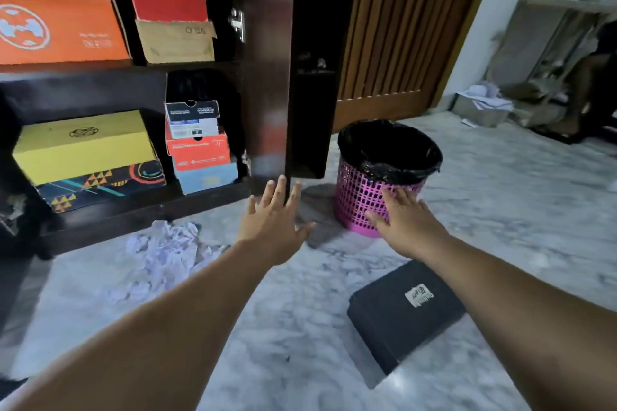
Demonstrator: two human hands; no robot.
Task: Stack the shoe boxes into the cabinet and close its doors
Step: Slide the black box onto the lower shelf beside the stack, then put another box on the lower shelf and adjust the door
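The dark wooden cabinet (pixel 100 77) holds several stacked shoe boxes: orange boxes (pixel 56 27) on the upper shelf, a yellow box (pixel 83 143) and a small stack (pixel 200 150) below. Its right door (pixel 267 60) stands open, edge towards me. My left hand (pixel 275 223) is spread flat, its fingertips at the door's bottom edge. Fingers straight, my right hand (pixel 405 220) reaches against the side of the pink basket (pixel 357 200). A black shoe box (pixel 400 314) lies on the floor under my right forearm.
The pink mesh basket with a black liner stands just right of the open door. Crumpled white paper (pixel 167 243) lies on the marble floor before the cabinet. A slatted wooden room door (pixel 400 27) is behind. Cardboard and papers (pixel 534 77) clutter the far right corner.
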